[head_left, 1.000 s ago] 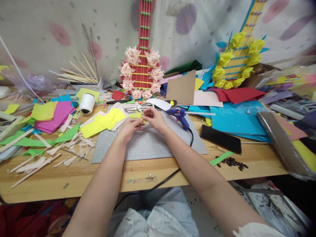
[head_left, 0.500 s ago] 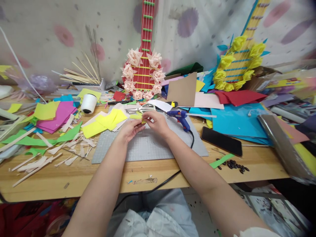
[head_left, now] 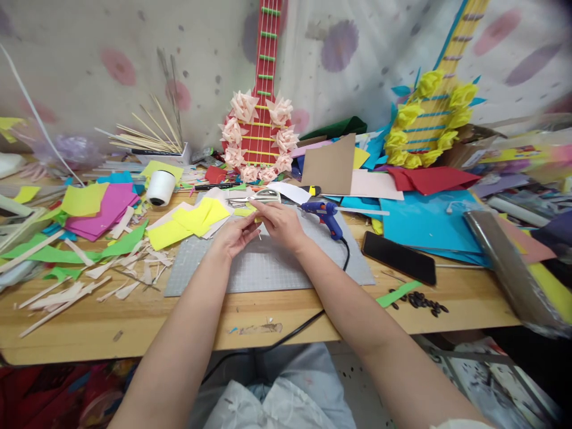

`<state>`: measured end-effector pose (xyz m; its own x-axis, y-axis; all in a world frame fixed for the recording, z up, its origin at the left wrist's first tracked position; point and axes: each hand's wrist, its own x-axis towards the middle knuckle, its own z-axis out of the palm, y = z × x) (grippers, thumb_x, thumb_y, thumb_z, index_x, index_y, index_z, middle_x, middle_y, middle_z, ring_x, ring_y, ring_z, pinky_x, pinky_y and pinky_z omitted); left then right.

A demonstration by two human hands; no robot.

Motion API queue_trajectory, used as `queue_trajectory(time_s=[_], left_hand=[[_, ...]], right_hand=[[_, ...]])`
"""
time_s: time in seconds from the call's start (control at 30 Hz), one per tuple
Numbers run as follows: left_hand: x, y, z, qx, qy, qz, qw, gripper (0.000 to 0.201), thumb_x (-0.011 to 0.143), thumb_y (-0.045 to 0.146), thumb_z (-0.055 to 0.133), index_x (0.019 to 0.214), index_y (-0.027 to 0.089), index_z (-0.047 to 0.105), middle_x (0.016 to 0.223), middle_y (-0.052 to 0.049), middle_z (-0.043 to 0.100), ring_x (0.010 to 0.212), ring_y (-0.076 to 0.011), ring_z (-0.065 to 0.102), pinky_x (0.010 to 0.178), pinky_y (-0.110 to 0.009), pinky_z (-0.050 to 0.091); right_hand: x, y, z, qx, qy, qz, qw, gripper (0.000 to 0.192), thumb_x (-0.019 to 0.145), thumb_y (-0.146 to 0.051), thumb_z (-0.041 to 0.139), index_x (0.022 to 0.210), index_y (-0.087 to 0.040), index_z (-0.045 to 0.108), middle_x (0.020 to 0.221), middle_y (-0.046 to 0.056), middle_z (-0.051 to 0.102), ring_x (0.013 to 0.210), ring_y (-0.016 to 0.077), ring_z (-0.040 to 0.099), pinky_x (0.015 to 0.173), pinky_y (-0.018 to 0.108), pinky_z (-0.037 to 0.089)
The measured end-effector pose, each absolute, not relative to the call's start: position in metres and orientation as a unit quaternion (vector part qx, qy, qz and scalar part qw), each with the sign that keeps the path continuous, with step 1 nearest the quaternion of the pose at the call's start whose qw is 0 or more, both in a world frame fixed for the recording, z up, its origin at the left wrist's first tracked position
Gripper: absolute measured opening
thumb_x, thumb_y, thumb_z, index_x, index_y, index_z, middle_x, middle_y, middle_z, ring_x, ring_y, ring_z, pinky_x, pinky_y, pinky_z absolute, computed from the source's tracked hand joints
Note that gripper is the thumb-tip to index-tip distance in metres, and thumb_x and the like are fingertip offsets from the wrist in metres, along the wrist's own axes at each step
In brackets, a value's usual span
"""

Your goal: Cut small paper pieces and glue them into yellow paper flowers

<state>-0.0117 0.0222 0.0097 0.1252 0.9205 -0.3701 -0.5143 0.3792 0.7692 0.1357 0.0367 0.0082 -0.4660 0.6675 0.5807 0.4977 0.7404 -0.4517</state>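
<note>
Yellow piece point(head_left: 257, 220) between both grips point(head_left: 231, 235) point(head_left: 283, 224)

Pinches a small yellow piece point(head_left: 258, 220), mostly hidden by fingers, between left hand point(head_left: 235, 237) and right hand point(head_left: 279, 221). Holds both above a grey cutting mat point(head_left: 268, 274), set in from the table's point(head_left: 179, 333) front edge. Has a blue glue gun point(head_left: 322, 210) near the right hand, and a black phone point(head_left: 399, 257) farther toward the right edge. Faces a red guitar shape point(head_left: 259, 134) with pink flowers toward the back edge. Shows pale paper scraps point(head_left: 67, 298) near the left edge.
</note>
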Motion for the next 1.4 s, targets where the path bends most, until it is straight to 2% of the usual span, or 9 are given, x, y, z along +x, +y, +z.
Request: queue_trajectory(time_s=[0.07, 0.17, 0.27, 0.33, 0.43, 0.53, 0.83, 1.13, 1.4], left_hand=[[-0.012, 0.022, 0.010, 0.258, 0.428, 0.499, 0.707, 0.006, 0.069, 0.014, 0.065, 0.075, 0.013, 0.066, 0.071, -0.002, 0.064, 0.062, -0.0064, 0.058, 0.056, -0.015, 0.050], [-0.012, 0.020, 0.013, 0.302, 0.430, 0.508, 0.683, 0.009, 0.065, 0.017, 0.068, 0.073, 0.012, 0.067, 0.079, -0.006, 0.067, 0.071, -0.0110, 0.061, 0.061, -0.021, 0.050], [-0.010, 0.020, 0.011, 0.339, 0.443, 0.534, 0.635, 0.018, 0.059, 0.025, 0.073, 0.072, 0.013, 0.068, 0.081, -0.008, 0.068, 0.076, -0.0151, 0.061, 0.066, -0.026, 0.049], [-0.008, 0.021, 0.009, 0.359, 0.452, 0.550, 0.604, 0.025, 0.054, 0.031, 0.075, 0.071, 0.013, 0.070, 0.079, -0.008, 0.068, 0.076, -0.0160, 0.061, 0.069, -0.028, 0.048], [-0.006, 0.022, 0.005, 0.378, 0.459, 0.567, 0.570, 0.029, 0.049, 0.036, 0.077, 0.068, 0.014, 0.070, 0.075, -0.007, 0.068, 0.073, -0.0156, 0.060, 0.072, -0.030, 0.046], [-0.005, 0.024, 0.002, 0.381, 0.474, 0.578, 0.544, 0.030, 0.047, 0.037, 0.077, 0.066, 0.015, 0.071, 0.073, -0.006, 0.068, 0.070, -0.0146, 0.059, 0.073, -0.030, 0.045], [-0.003, 0.025, -0.002, 0.395, 0.481, 0.580, 0.526, 0.031, 0.048, 0.039, 0.076, 0.068, 0.016, 0.071, 0.073, -0.005, 0.068, 0.068, -0.0136, 0.058, 0.071, -0.029, 0.046], [0.000, 0.027, -0.007, 0.412, 0.506, 0.593, 0.471, 0.029, 0.054, 0.039, 0.073, 0.071, 0.016, 0.071, 0.072, -0.004, 0.067, 0.066, -0.0125, 0.057, 0.067, -0.028, 0.047], [0.002, 0.027, -0.006, 0.385, 0.505, 0.612, 0.471, 0.029, 0.053, 0.038, 0.073, 0.070, 0.015, 0.071, 0.071, -0.004, 0.067, 0.066, -0.0121, 0.058, 0.068, -0.028, 0.048]], right_hand=[[0.136, 0.035, 0.009, -0.346, -0.837, 0.119, 0.407, 0.051, 0.081, -0.012, 0.040, 0.130, -0.024, 0.040, 0.097, 0.004, 0.065, 0.100, 0.0181, 0.053, 0.087, 0.035, 0.043], [0.135, 0.035, 0.008, -0.351, -0.793, 0.191, 0.459, 0.058, 0.078, -0.015, 0.044, 0.133, -0.025, 0.030, 0.105, 0.004, 0.061, 0.099, 0.0166, 0.055, 0.083, 0.033, 0.046], [0.133, 0.038, 0.004, -0.360, -0.730, 0.318, 0.486, 0.051, 0.077, -0.024, 0.051, 0.125, -0.026, 0.034, 0.105, 0.005, 0.060, 0.091, 0.0158, 0.058, 0.079, 0.033, 0.048], [0.129, 0.041, 0.000, -0.377, -0.680, 0.392, 0.493, 0.045, 0.075, -0.032, 0.055, 0.117, -0.024, 0.039, 0.095, 0.004, 0.061, 0.082, 0.0146, 0.059, 0.075, 0.033, 0.049], [0.122, 0.045, -0.008, -0.409, -0.619, 0.443, 0.503, 0.047, 0.068, -0.037, 0.064, 0.108, -0.022, 0.042, 0.085, 0.001, 0.060, 0.071, 0.0124, 0.058, 0.071, 0.031, 0.049], [0.119, 0.047, -0.011, -0.421, -0.601, 0.442, 0.516, 0.050, 0.063, -0.033, 0.069, 0.104, -0.022, 0.043, 0.079, -0.001, 0.058, 0.069, 0.0120, 0.057, 0.070, 0.031, 0.047], [0.119, 0.049, -0.012, -0.402, -0.564, 0.470, 0.547, 0.041, 0.064, -0.023, 0.064, 0.098, -0.023, 0.042, 0.067, -0.007, 0.054, 0.061, 0.0095, 0.054, 0.065, 0.027, 0.045], [0.115, 0.044, -0.011, -0.424, -0.582, 0.407, 0.562, 0.038, 0.066, -0.025, 0.063, 0.097, -0.024, 0.042, 0.069, -0.006, 0.055, 0.063, 0.0097, 0.054, 0.065, 0.027, 0.045], [0.113, 0.041, -0.009, -0.401, -0.578, 0.426, 0.569, 0.038, 0.066, -0.024, 0.061, 0.099, -0.023, 0.041, 0.071, -0.005, 0.056, 0.064, 0.0096, 0.055, 0.064, 0.026, 0.045]])
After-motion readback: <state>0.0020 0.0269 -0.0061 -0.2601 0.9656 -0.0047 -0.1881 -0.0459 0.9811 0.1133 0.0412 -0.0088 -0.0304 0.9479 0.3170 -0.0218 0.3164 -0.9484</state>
